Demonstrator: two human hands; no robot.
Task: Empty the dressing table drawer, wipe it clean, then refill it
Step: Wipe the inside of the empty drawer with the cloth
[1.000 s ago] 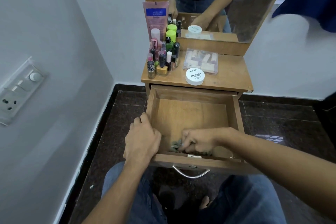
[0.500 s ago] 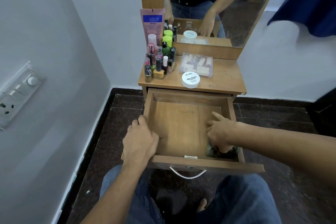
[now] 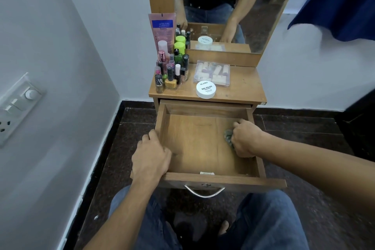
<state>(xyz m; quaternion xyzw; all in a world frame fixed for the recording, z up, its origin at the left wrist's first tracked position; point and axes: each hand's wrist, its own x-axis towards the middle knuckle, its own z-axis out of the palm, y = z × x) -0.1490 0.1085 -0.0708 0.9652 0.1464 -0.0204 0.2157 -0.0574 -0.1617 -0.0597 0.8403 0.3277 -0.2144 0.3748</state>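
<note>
The wooden drawer (image 3: pixel 203 144) of the dressing table stands pulled out, its inside bare. My right hand (image 3: pixel 245 140) grips a small grey-green cloth (image 3: pixel 228 135) and presses it against the drawer floor by the right wall. My left hand (image 3: pixel 151 157) curls over the drawer's left wall near the front corner. On the tabletop (image 3: pixel 243 87) stand several nail polish bottles (image 3: pixel 172 71), a clear plastic box (image 3: pixel 213 73) and a white round tub (image 3: pixel 206 89) marked nail polish.
A mirror (image 3: pixel 229 6) rises behind the tabletop. A grey wall with a switch plate (image 3: pixel 16 105) lies at the left. Dark floor tiles surround the table. A blue cloth (image 3: pixel 341 2) hangs at the upper right. My knees are below the drawer's metal handle (image 3: pixel 204 192).
My right hand has carried the cloth from the drawer's front middle to the right side, then back along the right wall. My left hand has stayed on the left wall.
</note>
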